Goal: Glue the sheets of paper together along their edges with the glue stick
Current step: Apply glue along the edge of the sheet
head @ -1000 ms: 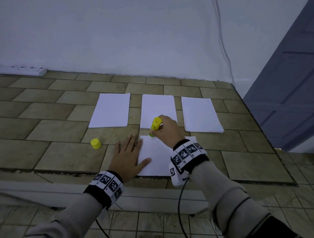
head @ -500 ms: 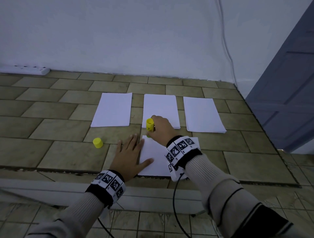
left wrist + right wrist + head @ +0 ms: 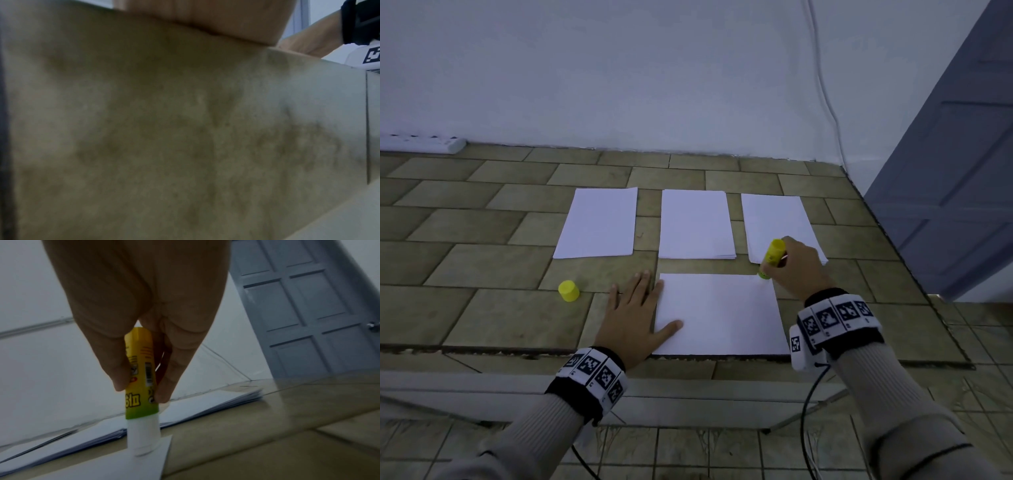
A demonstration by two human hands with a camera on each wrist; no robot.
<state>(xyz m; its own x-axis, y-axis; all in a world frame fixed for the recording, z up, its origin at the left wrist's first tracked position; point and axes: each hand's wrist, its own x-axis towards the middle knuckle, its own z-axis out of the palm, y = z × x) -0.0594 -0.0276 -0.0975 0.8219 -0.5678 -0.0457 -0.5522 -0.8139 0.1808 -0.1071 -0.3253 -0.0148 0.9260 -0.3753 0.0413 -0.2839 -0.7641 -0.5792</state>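
Note:
A white sheet point(image 3: 719, 313) lies in front of me on the tiled floor. My left hand point(image 3: 635, 308) lies flat with straight fingers and presses its left edge. My right hand point(image 3: 796, 269) grips the yellow glue stick point(image 3: 773, 255) upright, with the white glue tip point(image 3: 142, 437) touching the sheet's far right corner point(image 3: 156, 451). In the right wrist view the fingertips point(image 3: 162, 395) pinch the yellow-green barrel point(image 3: 140, 378). The left wrist view shows only blurred floor tile and part of the left hand point(image 3: 205, 17).
Three stacks of white paper lie beyond the sheet: left point(image 3: 599, 222), middle point(image 3: 695, 224), right point(image 3: 777, 222). The yellow glue cap point(image 3: 568, 291) stands on the floor left of my left hand. A grey door point(image 3: 948, 171) is at the right, a power strip point(image 3: 421, 144) by the wall.
My right hand has carried the glue stick from the sheet's far left corner rightward along the far edge to the far right corner. The left hand stays flat on the left edge.

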